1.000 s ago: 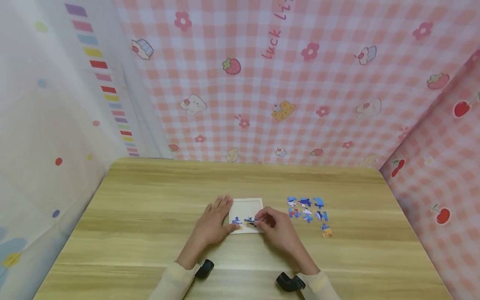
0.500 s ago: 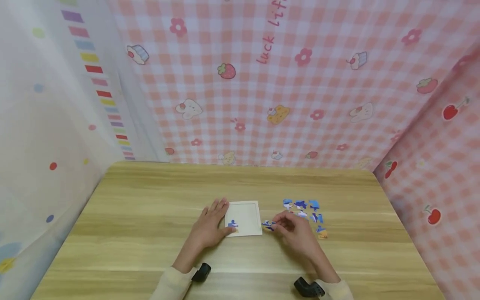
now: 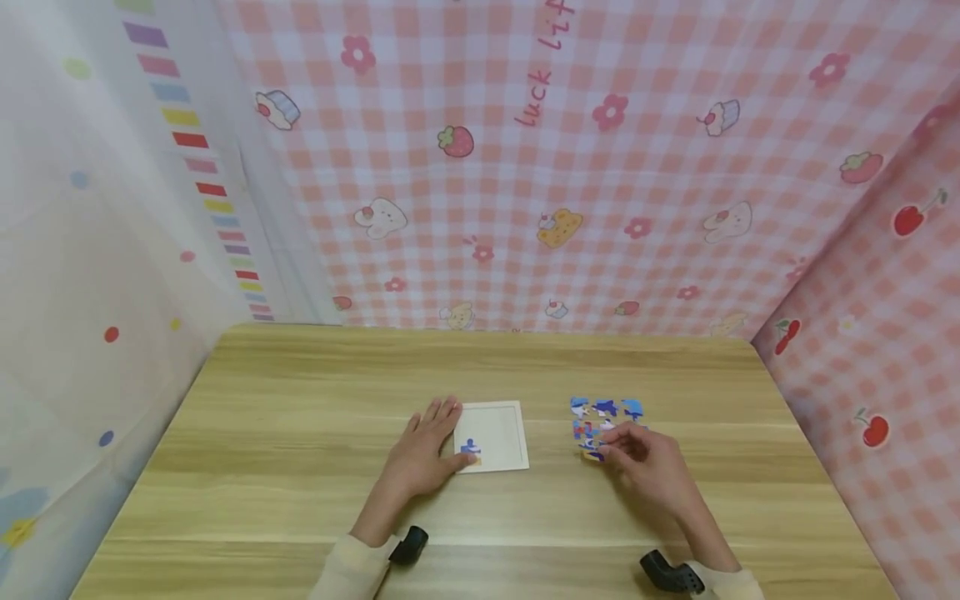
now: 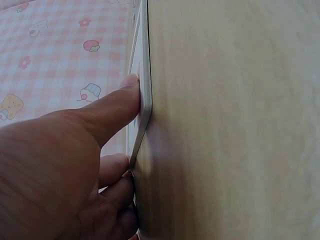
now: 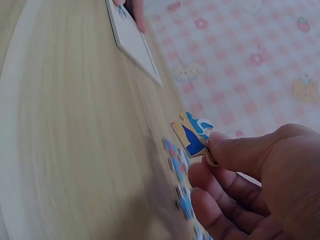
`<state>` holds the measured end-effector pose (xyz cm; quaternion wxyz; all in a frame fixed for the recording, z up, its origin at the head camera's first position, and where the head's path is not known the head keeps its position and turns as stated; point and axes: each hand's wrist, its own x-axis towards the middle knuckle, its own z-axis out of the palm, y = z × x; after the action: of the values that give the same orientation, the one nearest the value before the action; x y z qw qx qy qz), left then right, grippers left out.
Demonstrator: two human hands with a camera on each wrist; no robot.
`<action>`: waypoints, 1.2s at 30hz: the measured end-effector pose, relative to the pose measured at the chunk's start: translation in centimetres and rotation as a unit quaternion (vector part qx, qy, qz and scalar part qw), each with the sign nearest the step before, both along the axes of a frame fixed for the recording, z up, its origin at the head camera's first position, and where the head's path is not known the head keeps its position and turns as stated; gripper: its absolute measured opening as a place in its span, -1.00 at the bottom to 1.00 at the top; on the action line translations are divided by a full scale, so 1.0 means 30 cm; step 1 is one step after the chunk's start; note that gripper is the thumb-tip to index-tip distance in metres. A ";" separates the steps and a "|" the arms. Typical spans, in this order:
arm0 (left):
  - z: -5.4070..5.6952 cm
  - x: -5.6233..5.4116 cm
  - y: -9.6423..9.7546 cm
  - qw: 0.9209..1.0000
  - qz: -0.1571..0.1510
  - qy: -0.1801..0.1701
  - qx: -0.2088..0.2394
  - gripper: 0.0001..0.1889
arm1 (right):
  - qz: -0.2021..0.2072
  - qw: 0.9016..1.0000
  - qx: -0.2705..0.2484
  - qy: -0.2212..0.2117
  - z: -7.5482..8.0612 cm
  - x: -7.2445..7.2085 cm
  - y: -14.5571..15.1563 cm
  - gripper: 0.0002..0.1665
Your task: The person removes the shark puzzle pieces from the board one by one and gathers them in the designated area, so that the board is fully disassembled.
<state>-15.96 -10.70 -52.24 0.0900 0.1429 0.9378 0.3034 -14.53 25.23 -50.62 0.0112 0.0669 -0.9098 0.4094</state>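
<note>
My right hand (image 3: 651, 465) pinches a jigsaw puzzle piece (image 5: 191, 139) between thumb and fingers, held over the table near the loose pieces. The piece is blue, white and yellow-orange. On the left, my left hand (image 3: 420, 454) rests along the left edge of a white square puzzle tray (image 3: 498, 433), fingers stretched out. Its thumb (image 4: 117, 107) lies on the tray's near left corner, by a blue and white puzzle piece (image 3: 469, 447) set inside that corner. The rest of the tray floor is bare.
Several loose puzzle pieces (image 3: 606, 407) lie in rows on the wooden table (image 3: 337, 375), right of the tray; my right hand covers some. A pink checked curtain (image 3: 487, 183) hangs behind the table, with more cloth at both sides.
The right hand has carried its puzzle piece from inside the tray rightward to the loose pieces. The left hand has stayed on the tray's left edge.
</note>
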 end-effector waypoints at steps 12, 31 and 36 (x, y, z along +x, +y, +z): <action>-0.004 0.001 -0.012 1.000 0.003 -0.005 -0.009 -0.13 | 0.011 0.997 0.078 0.016 -0.014 -0.005 0.062 -0.90; -0.003 0.004 -0.005 1.000 0.004 -0.001 -0.003 -0.13 | 0.009 0.987 0.154 0.054 -0.019 -0.014 0.058 -0.89; -0.002 0.004 -0.002 1.000 0.003 -0.002 -0.006 -0.13 | 0.010 0.986 0.157 0.058 -0.026 -0.017 0.057 -0.89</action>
<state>-15.83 -10.77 -52.30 0.0919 0.1385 0.9397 0.2988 -15.04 26.95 -51.40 0.0489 0.1005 -0.9599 0.2571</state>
